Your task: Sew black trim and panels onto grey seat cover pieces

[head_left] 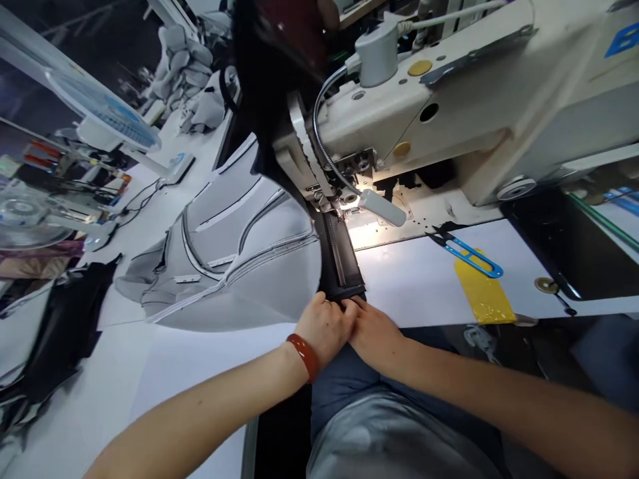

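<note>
A black fabric strip (348,256) with a zipper-like line along it runs from under the sewing machine's needle area (344,199) to the table's near edge. My left hand (324,326), with a red-brown bangle at the wrist, has its fingers closed on the strip's near end. Beside it and touching it, my right hand (375,336) also grips that end; some fingertips are hidden. Left of the strip lies a large grey sewn bag-like piece (274,286) with dark-edged seams, its right side against the strip.
The sewing machine (449,113) stands across the back right, with a small lamp (383,207) lit near the needle. Blue thread snips (472,258) lie over yellow tape (482,293). A dark phone-like slab (574,246) is farther right. Fans (110,113) and black pieces (54,332) stand left.
</note>
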A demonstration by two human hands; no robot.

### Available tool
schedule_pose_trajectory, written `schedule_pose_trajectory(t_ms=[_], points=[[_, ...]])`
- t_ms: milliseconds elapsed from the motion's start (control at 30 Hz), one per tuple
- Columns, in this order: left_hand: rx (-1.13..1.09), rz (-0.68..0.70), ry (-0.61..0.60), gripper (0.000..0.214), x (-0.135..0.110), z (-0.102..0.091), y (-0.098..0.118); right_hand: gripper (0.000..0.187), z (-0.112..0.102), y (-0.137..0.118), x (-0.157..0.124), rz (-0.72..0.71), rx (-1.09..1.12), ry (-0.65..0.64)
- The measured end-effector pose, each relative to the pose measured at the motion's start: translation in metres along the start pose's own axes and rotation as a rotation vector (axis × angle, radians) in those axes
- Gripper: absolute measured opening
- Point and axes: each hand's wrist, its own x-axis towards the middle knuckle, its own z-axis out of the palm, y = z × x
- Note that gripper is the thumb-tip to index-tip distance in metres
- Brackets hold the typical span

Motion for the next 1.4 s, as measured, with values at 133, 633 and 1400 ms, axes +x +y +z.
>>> schedule_pose_trajectory(t_ms=[133,633,1400], points=[[0.101,0.159,0.238,0.020,-0.009,-0.006,-0.048,0.021,-0.005,-0.003,0.003,0.072,0.057,0.025],[-0.069,-0.172,0.076,0.035,-0.016,0.009,-0.030,0.019,0.004,-0.027,0.014,0.006,-0.199,0.136],[-0.341,0.115,0.482,0.036,0.025,0.067,-0.029,0.029,0.026,-0.024,0.003,-0.018,-0.159,0.633]])
